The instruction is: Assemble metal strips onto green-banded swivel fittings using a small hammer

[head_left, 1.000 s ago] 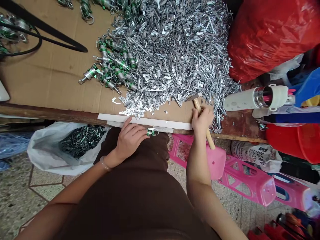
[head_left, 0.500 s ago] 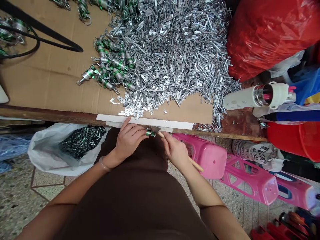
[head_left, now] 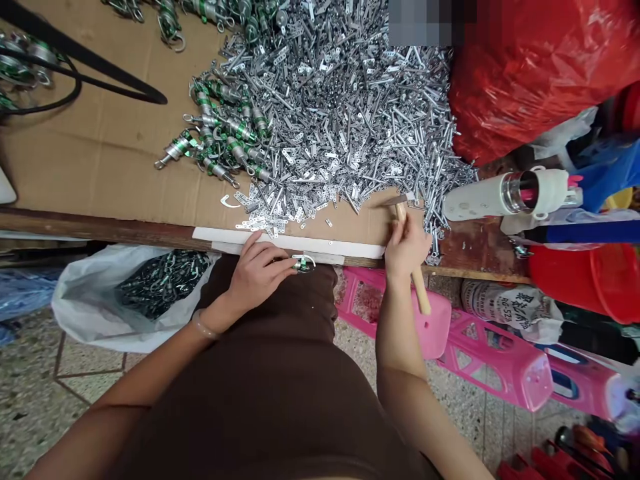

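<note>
My left hand is closed on a small green and silver metal fitting with a curved hook, at the front edge of the table. In my right hand is a hammer with a pale wooden handle, its metal head over the cardboard near the loose parts. A big heap of small metal plates and pins covers the table ahead of both hands. Left of the heap lie several green and silver fittings. A single white hook lies near the front.
A white sack of green metal parts stands below the table at left. To the right are a pale bottle, a red plastic bag and a red basin. Pink stools stand below. A white strip runs along the table edge.
My right hand has moved right and forward with the hammer, away from the fitting, to above the table edge. My left hand stays in place, and the hook on its fitting now shows.
</note>
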A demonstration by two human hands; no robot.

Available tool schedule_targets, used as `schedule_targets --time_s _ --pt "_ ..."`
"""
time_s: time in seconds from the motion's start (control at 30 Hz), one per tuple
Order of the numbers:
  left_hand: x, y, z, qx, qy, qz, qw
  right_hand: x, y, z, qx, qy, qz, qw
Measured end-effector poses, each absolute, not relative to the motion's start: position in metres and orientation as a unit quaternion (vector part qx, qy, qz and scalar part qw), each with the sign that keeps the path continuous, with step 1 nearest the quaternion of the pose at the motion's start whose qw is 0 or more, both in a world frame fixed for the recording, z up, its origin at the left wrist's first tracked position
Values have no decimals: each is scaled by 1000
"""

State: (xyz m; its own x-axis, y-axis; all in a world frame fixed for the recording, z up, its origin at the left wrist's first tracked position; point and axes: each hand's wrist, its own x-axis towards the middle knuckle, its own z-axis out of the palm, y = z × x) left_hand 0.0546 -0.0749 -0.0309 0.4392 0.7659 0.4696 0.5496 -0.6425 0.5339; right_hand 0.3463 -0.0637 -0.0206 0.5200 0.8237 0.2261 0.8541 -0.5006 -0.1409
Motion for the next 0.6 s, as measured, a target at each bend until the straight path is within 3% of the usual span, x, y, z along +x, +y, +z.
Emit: schedule_targets --time_s 0.1,0.2,0.3,0.4,0.6 --pt "54 -74 -25 834 390 356 159 359 -49 -30 -847 -508 -80 130" --pt "53 -76 -18 827 380 374 175 338 -46 -29 -814 -534 -90 211" --pt "51 -78 -13 821 373 387 194 297 -43 -20 -722 -649 1 240" --pt "49 -79 -10 819 373 384 204 265 -31 -10 -641 -743 94 167" --pt "46 -78 -8 823 366 374 222 261 -1 1 -563 -817 116 41"
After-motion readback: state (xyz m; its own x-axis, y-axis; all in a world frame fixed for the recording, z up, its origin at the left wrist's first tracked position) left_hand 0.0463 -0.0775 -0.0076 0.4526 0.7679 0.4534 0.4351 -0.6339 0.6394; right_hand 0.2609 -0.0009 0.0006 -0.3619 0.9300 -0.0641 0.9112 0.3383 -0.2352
